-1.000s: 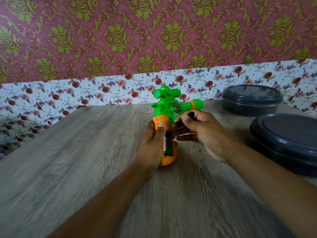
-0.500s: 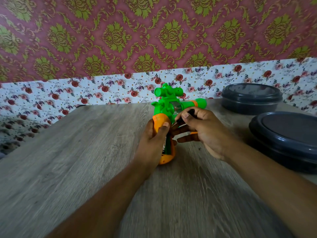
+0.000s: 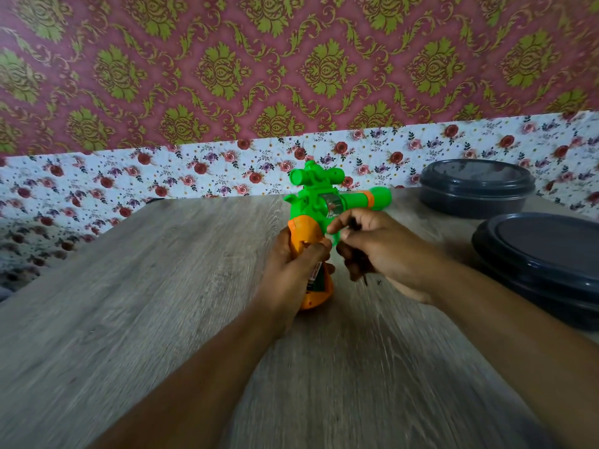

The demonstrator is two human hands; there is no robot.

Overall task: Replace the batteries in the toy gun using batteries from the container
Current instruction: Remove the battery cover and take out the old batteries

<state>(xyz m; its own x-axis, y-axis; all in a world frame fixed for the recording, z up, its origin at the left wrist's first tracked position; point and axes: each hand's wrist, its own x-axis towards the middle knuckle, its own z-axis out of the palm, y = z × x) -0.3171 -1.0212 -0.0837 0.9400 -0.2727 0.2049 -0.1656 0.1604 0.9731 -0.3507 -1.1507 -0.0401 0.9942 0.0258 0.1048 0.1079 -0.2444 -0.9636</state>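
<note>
A green and orange toy gun (image 3: 312,202) stands upright on its grip in the middle of the wooden table (image 3: 155,303), barrel pointing right. My left hand (image 3: 290,270) grips the orange handle from the left, thumb across it. The handle's compartment faces me and a battery (image 3: 316,277) shows inside it. My right hand (image 3: 385,251) hovers just right of the handle with its fingers curled round a small dark tool (image 3: 355,225). A thin tip pokes out below the hand. The tool is blurred.
Two dark grey lidded containers sit at the right: one at the back (image 3: 476,189) by the floral wall, a larger one nearer (image 3: 544,251) beside my right forearm. The table's left edge runs diagonally at the far left.
The gun has turned so its barrel points further right. My right hand has pulled back a little from the handle with the dark tool. My left hand keeps its grip.
</note>
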